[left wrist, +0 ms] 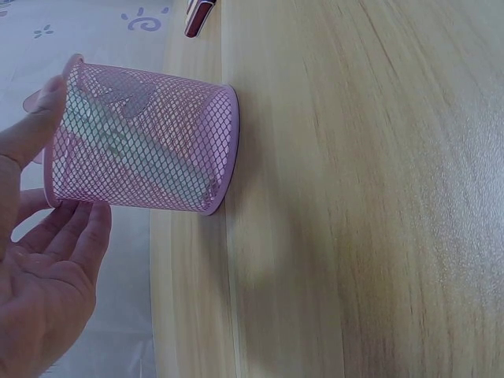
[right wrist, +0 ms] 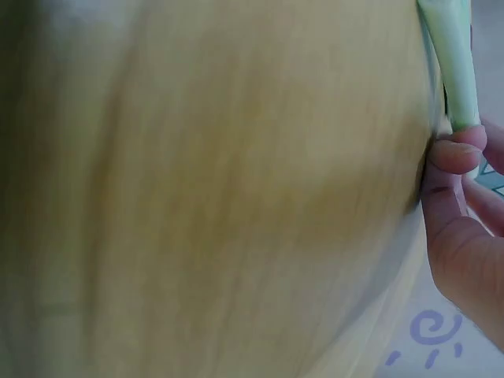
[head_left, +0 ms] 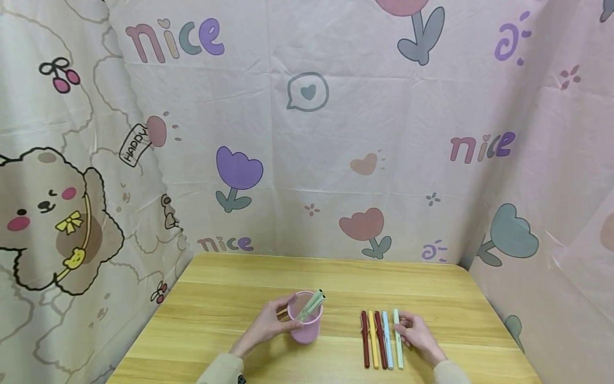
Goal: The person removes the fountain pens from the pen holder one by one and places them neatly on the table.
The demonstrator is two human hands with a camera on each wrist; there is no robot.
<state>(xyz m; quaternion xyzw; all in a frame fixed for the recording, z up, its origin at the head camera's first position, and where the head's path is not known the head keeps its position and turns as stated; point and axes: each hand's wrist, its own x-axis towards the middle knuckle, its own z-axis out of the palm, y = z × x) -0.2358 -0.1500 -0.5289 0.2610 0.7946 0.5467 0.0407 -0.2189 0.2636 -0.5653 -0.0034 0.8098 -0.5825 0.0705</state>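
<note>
- The left hand holds the round pink mesh cup near its rim.
- The cup stands on the yellow-brown wooden bench, with two light green pens leaning inside.
- The right hand pinches a slim pale green pen.
- That pen is beside a light blue pen, a yellow pen and two dark red pens.

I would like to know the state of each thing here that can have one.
Pink mesh cup: mouth up, held near the rim by the left hand
Two green pens: leaning inside the cup
Two dark red pens: lying on the table
Yellow pen: lying between them
Light blue pen: lying beside them
Pale green pen: pinched by the right hand
Printed cloth: hanging, creased
</note>
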